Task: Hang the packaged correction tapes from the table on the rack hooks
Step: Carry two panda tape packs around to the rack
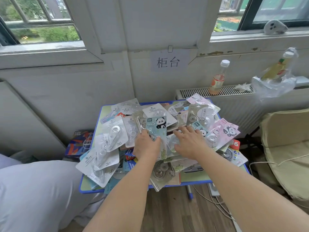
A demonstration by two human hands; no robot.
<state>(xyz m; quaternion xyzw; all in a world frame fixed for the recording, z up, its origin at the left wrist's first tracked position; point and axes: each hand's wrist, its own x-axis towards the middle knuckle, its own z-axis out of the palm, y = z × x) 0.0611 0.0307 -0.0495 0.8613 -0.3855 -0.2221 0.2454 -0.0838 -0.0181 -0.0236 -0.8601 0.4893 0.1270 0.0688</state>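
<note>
At centre frame the left hand (147, 145) pinches an upright panda pack (156, 129), long axis running toward the top of the frame, above the heap of packs (107, 148) on the tabletop (91, 185). The right hand (190, 143) lies just right of it, fingers spread flat on the heap. No rack is in view, so the hang likely needs a turn away.

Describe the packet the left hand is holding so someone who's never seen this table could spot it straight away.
Start at the small blue-rimmed table under the paper wall sign, heaped with correction tape packets. Near the middle of the heap, the left hand holds one packet upright by its lower part. It is the pale blue-green card printed PANDA with a sitting cartoon panda, raised above the flat-lying white "36" packets to its left.
</note>
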